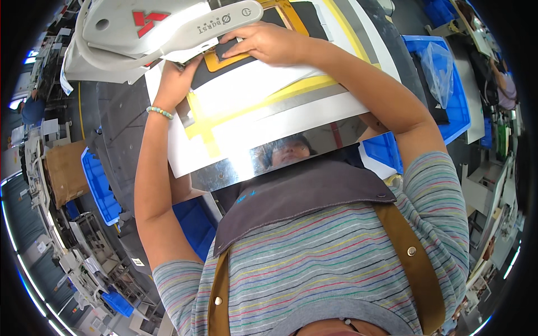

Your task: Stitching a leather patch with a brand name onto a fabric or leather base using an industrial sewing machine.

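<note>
An orange-yellow frame [219, 63] lies on a dark flat piece [223, 76], partly under the head of a pale grey machine [115, 42]. My right hand [272, 43] comes in from the right and rests on the frame, fingers stretched forward and spread. At the left edge of the dark piece is my left hand [176, 84], its thumb apart from the fingers. The machine's arm hides some of those left fingertips. Beneath everything is a white board [269, 120] with yellow tape strips [207, 124].
A shiny metal edge [224, 171] borders the work surface in front of me. Blue bins stand at the right [462, 106] and left [100, 187]; the right one holds clear plastic [438, 70]. A brown cardboard box [66, 171] is farther left. Another person [506, 89] is at far right.
</note>
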### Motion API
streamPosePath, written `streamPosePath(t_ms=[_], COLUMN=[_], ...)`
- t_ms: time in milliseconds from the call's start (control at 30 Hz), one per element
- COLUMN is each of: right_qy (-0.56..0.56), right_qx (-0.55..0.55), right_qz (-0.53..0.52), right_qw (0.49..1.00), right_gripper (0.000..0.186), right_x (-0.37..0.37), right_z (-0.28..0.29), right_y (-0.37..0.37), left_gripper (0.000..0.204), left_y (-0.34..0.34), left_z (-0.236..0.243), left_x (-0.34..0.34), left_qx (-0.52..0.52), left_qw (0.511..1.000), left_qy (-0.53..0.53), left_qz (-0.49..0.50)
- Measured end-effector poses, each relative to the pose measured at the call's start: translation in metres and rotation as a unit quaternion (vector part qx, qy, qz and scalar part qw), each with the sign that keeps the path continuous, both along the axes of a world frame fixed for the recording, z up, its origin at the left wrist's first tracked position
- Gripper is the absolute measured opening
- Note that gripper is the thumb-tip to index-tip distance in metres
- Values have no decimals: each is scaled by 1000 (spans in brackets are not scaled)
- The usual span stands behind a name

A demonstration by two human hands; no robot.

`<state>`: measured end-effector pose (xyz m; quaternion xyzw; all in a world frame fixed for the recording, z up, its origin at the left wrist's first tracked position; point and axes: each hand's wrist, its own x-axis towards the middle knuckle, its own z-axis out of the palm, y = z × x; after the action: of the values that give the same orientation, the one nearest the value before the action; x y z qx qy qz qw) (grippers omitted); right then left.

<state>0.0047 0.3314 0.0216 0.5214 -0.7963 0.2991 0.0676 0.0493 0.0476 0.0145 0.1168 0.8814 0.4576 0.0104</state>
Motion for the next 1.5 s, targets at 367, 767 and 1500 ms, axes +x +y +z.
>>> streamPosePath(t_ms=[367, 767, 1500], right_qy=[53, 21, -54], right_qx=[0, -2, 49], right_qz=[-10, -17, 21], right_qw=[999, 1000, 997], right_gripper=[44, 46, 35], right_x=[-1, 0, -24], right_z=[-11, -14, 12], right_y=[-7, -3, -13], left_gripper=[26, 22, 40], left_y=[-24, -17, -78], left_z=[-21, -16, -32], left_x=[-27, -22, -61], left_qx=[-180, -213, -363], left_qw=[970, 967, 907], left_qy=[159, 133, 207], left_qz=[24, 30, -54])
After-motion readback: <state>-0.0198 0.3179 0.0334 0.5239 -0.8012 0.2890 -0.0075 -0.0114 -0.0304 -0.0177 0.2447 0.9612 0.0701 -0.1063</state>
